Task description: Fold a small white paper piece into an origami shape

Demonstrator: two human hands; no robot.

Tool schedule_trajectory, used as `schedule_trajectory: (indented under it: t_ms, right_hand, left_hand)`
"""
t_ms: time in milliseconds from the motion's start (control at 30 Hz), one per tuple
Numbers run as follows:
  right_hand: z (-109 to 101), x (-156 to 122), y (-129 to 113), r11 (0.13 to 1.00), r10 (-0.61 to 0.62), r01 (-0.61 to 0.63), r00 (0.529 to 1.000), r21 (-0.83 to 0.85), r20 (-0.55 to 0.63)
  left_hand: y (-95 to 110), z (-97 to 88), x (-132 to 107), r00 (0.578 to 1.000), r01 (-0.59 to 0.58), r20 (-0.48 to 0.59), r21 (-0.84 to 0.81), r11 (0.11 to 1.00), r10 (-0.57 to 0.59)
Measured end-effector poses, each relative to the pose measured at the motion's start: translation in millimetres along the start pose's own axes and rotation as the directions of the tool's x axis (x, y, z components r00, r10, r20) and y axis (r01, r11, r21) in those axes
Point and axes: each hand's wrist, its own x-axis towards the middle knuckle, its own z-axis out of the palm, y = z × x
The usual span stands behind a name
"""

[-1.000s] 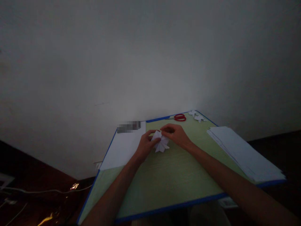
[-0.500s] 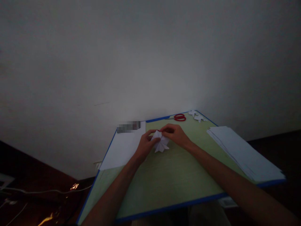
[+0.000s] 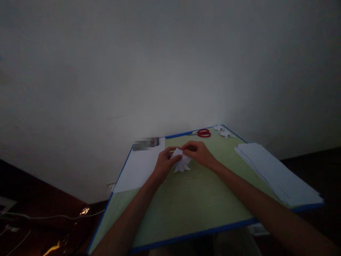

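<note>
A white folded paper shape (image 3: 182,163) with several pointed flaps rests on the green board (image 3: 186,202). My left hand (image 3: 164,164) pinches its left side with thumb and fingers closed on the paper. My right hand (image 3: 198,153) is curled over its top edge, fingertips pressed on the fold. Both forearms reach in from the bottom of the view.
A white sheet (image 3: 140,166) lies at the board's left. A stack of white paper (image 3: 274,174) lies along the right edge. Red scissors (image 3: 204,133) and small folded paper pieces (image 3: 223,131) sit at the far edge by the wall. Cables (image 3: 39,217) lie on the dark floor.
The hands stay on the folded paper. The paper has shifted slightly up and left under the fingers; little else has moved.
</note>
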Motion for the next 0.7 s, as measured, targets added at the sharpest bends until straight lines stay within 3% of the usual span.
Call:
schedule_trajectory:
  t_ms: [367,700]
  right_hand:
    - [-2.0,-0.8,0.5,0.997,0.052,-0.043,0.99,-0.071,0.129]
    - [-2.7,0.7,1.5,0.962,-0.088,0.122,0.985,-0.243,0.148]
  left_hand:
    - [1.7,-1.7,-2.6,1.0,-0.01,0.022,0.037,0.999,0.009]
    - [4.3,0.5,-3.5,0.999,0.007,0.037,0.003,1.0,-0.007]
